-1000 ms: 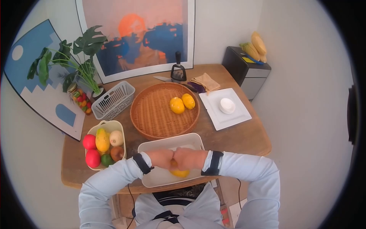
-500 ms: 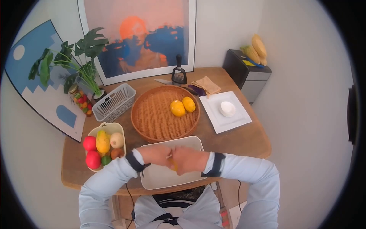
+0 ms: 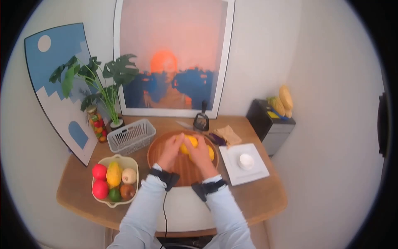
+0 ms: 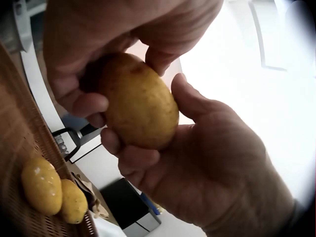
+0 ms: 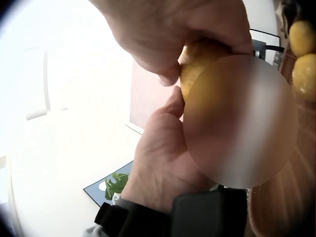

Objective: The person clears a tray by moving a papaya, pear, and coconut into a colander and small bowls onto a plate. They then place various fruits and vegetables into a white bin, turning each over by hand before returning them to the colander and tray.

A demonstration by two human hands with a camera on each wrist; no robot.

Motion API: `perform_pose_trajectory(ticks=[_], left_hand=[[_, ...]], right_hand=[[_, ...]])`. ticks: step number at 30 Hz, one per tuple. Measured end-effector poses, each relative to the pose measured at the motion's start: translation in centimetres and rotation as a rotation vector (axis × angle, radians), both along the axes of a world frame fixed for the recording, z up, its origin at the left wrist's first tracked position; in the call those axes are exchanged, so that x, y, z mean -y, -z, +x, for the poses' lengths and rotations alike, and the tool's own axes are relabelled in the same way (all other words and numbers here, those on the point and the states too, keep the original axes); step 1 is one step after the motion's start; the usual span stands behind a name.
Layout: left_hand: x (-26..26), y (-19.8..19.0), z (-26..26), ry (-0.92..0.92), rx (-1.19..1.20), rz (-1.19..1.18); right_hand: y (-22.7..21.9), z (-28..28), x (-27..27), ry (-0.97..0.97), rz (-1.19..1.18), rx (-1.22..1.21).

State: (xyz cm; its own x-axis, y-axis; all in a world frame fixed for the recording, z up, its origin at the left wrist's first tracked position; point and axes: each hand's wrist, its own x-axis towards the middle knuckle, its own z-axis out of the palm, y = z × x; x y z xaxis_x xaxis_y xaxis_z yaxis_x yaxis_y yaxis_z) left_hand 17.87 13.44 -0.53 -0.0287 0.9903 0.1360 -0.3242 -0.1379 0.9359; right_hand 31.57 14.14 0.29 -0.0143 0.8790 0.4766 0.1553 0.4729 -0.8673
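Head view: both hands, over the tub (image 3: 186, 213) half a second ago, are now out above the basket (image 3: 183, 174).
Fruit (image 4: 140, 106): yellow, raised between the hands, apart from the basket.
Left hand (image 3: 169, 152): partly closed, fingers bent round one end of the fruit.
Right hand (image 3: 200, 154): partly closed too, fingers bent round its other end.
Yellow pair (image 4: 55, 193): lying in the basket.
Tub to basket: the work seems to have shifted across, with the fruit not set down.
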Motion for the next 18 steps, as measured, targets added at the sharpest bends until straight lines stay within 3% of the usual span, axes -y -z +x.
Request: perform_pose_trajectory(ticks=[1, 2, 4, 6, 7, 10, 13, 16, 18], left_hand=[[1.1, -0.8, 0.9, -0.039, 0.029, -0.006], [-0.8, 2.0, 0.9, -0.079, -0.002, -0.008], [0.7, 0.9, 2.0, -0.195, -0.094, -0.117], [1.4, 0.5, 1.8, -0.153, -0.157, -0.246], [1.4, 0.4, 1.9, -0.151, -0.125, -0.223], [1.7, 0.9, 2.0, -0.180, -0.013, -0.151], [1.7, 1.2, 2.3, -0.216, 0.007, -0.026], [2.3, 0.9, 2.2, -0.184, 0.028, 0.069], [2.5, 0.6, 2.1, -0.135, 0.094, 0.029]], right_hand=[[1.0, -0.3, -0.2, 0.026, -0.024, -0.033], [2.0, -0.4, -0.3, 0.053, -0.047, -0.067], [3.3, -0.2, 0.3, 0.080, -0.069, 0.020], [4.5, 0.1, -0.7, 0.011, -0.202, -0.053], [4.4, 0.2, -0.9, -0.028, -0.277, -0.079], [4.4, 0.1, -0.9, -0.062, -0.192, -0.099], [4.2, 0.2, -0.7, -0.158, -0.214, -0.332], [0.1, 0.3, 1.9, -0.178, -0.337, -0.259], [-0.1, 0.8, 1.9, -0.182, 0.026, -0.066]])
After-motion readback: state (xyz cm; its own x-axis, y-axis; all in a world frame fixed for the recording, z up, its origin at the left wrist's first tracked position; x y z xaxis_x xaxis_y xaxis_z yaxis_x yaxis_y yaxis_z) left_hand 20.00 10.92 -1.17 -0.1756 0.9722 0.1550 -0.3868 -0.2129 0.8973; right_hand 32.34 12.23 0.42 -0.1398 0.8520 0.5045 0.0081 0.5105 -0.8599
